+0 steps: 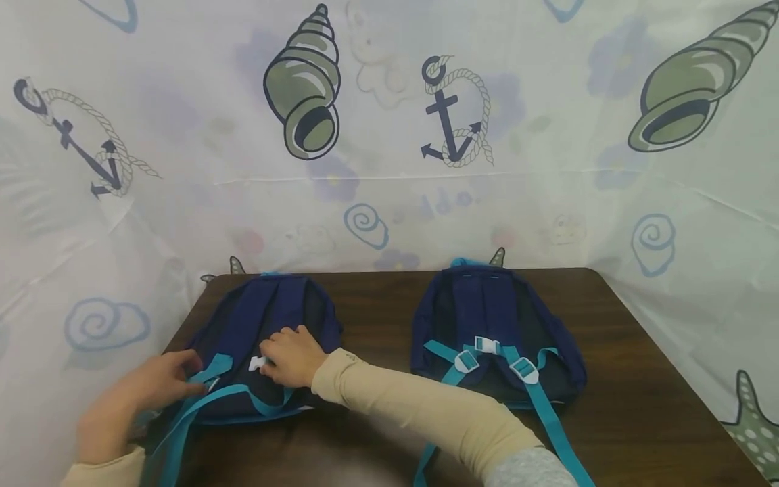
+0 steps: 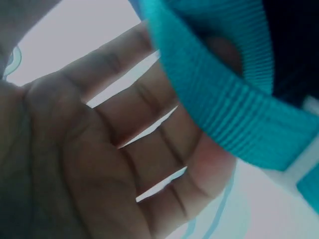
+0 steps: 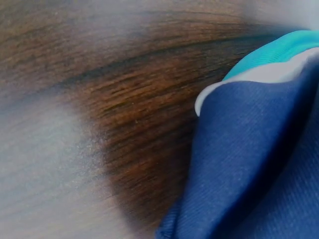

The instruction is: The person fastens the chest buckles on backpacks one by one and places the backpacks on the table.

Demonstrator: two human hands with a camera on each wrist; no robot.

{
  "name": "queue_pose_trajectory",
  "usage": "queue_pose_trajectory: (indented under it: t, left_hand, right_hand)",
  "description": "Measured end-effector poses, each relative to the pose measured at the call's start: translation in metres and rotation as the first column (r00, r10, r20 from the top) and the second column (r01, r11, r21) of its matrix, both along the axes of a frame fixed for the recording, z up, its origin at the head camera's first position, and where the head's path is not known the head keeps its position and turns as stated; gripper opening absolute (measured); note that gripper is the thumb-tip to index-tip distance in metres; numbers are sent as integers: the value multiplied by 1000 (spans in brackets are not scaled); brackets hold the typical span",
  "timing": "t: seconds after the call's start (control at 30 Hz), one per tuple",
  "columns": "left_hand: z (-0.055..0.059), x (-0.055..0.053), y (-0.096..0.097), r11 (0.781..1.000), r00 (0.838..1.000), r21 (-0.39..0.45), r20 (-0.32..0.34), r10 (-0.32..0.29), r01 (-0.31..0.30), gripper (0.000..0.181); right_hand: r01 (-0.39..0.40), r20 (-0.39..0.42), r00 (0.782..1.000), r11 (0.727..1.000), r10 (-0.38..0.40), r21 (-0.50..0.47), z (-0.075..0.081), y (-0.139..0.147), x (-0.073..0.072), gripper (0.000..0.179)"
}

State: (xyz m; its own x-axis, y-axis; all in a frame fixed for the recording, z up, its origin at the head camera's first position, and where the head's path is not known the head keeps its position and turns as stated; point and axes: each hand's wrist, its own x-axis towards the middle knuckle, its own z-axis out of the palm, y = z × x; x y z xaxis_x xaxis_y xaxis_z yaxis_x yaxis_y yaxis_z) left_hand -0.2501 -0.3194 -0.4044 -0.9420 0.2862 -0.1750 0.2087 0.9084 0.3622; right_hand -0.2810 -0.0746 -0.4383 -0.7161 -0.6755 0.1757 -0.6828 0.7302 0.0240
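Observation:
Two navy backpacks lie straps-up on a dark wooden table. On the left backpack, my right hand pinches a white plastic buckle at its lower middle. My left hand is at that backpack's lower left, thumb and index finger apart. Its fingers lie along a teal webbing strap, which crosses over the fingertips in the left wrist view. A white strap adjuster sits on the strap beyond them. In the right wrist view the right hand is out of sight; navy fabric with white piping shows.
The right backpack has its white chest buckle joined across the shoulder straps. Its loose teal strap hangs toward the near edge. A sea-patterned cloth hangs behind and beside the table.

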Motion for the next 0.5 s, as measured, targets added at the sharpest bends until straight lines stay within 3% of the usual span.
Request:
queue_pose_trajectory:
  t: [0.27,0.5]
  left_hand:
    - [3,5,4,993,997,-92,20,80,-78,40]
    - [8,10,0,993,995,-101,-82,60,-68,30]
  right_hand:
    - [-21,3,1000,1000,21,1,0,-4,2,17]
    - [-18,7,1000,1000,19,-17,0,-4,3,17]
